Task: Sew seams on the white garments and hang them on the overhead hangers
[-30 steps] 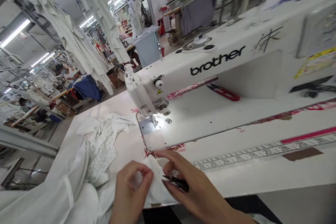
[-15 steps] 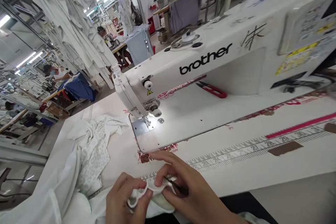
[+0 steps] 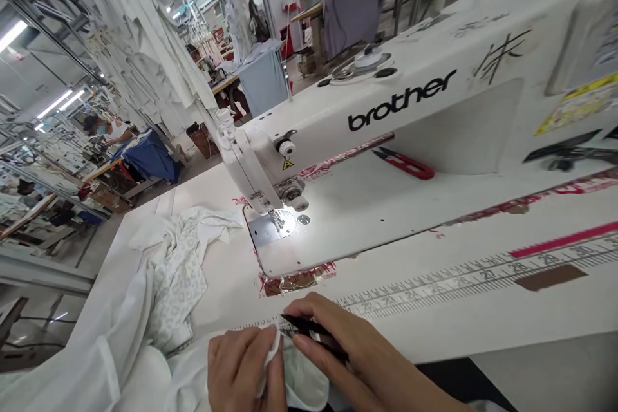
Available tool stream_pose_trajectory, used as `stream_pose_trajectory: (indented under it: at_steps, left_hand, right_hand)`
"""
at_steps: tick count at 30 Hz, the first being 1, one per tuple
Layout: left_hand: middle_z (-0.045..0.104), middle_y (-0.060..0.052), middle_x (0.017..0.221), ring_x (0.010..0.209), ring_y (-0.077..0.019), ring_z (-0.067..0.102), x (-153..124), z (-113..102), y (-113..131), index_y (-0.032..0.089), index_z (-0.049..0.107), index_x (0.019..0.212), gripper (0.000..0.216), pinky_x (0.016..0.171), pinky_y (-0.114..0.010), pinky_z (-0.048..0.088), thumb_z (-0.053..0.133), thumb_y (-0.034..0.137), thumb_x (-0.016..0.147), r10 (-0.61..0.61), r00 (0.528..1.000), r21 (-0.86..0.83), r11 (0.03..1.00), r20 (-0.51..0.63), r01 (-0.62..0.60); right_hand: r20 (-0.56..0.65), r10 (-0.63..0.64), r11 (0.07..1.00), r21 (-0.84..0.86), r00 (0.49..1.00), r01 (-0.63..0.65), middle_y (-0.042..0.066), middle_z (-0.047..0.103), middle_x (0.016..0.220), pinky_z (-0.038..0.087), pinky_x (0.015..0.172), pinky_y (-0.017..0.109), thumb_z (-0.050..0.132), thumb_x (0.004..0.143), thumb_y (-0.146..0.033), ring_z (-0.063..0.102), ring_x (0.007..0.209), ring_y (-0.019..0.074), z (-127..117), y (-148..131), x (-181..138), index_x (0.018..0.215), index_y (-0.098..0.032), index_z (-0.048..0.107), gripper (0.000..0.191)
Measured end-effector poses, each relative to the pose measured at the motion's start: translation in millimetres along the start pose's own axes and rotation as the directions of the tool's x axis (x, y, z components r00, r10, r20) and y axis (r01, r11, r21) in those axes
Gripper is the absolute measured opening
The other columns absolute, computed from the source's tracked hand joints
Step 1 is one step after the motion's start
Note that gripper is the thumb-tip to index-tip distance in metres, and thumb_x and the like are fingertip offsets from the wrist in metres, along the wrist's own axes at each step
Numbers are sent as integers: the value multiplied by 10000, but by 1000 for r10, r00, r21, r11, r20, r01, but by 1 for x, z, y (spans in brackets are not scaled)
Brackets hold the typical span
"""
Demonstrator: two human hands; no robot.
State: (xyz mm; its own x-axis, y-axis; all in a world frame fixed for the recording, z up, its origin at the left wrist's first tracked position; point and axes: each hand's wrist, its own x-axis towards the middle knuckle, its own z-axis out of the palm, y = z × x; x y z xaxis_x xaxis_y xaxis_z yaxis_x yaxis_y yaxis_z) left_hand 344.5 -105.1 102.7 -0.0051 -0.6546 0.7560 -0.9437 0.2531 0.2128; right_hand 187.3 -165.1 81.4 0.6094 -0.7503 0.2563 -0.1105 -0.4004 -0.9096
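Head view: the white cloth (image 3: pixel 306 376) is at the near side of the sewing machine (image 3: pixel 400 106), by the table edge. The left hand (image 3: pixel 244 367) pinches its edge between thumb and fingers. The right hand (image 3: pixel 350 344) grips the black snips (image 3: pixel 305 324), with their tip just beside this edge. To the left of the machine, a patterned cloth (image 3: pixel 181 293) lies in loose folds. In front of the machine there runs a ruler strip (image 3: pixel 434 291). Under the machine's arm rest the red-handled snips (image 3: pixel 412 166). Far behind the machine, to the left, a person (image 3: pixel 116 132) sits.
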Motion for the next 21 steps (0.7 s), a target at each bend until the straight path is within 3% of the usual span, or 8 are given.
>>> stream_pose_trajectory:
  at_steps: [8, 14, 18, 21]
  left_hand:
    - [692, 5, 755, 617, -135, 624, -10, -2, -7, 254, 617, 955, 265, 605, -288, 428, 594, 90, 748, 94, 987, 78, 991, 128, -105]
    - [683, 8, 760, 641, -125, 619, -9, 2, -4, 240, 609, 971, 272, 648, -282, 439, 582, 67, 762, 70, 991, 38, 997, 115, -74]
    - [668, 1, 750, 635, -122, 605, -5, 7, 1, 220, 614, 949, 229, 645, -284, 440, 560, 62, 791, 61, 994, 18, 998, 92, -63]
    - [652, -13, 740, 634, -119, 596, -3, 9, 3, 177, 628, 918, 187, 637, -284, 430, 532, 51, 816, 80, 996, 9, 997, 46, -80]
  right_hand:
    - [-62, -85, 992, -98, 994, 79, 7, 616, 954, 505, 739, 308, 417, 951, -273, 609, 854, 153, 1, -2, 8, 1033, -258, 514, 128]
    - [-184, -166, 954, -281, 969, 110, 7, 611, 808, 470, 577, 305, 350, 963, -215, 595, 649, 152, 3, 5, 8, 937, -225, 521, 173]
    - [-243, -186, 967, -219, 952, 133, 2, 623, 844, 484, 608, 265, 390, 956, -221, 613, 712, 136, -1, 6, 8, 975, -236, 506, 119]
    - [-177, -111, 988, -131, 978, 88, -3, 627, 919, 504, 690, 264, 415, 956, -260, 620, 808, 135, -3, 5, 6, 1031, -257, 496, 110]
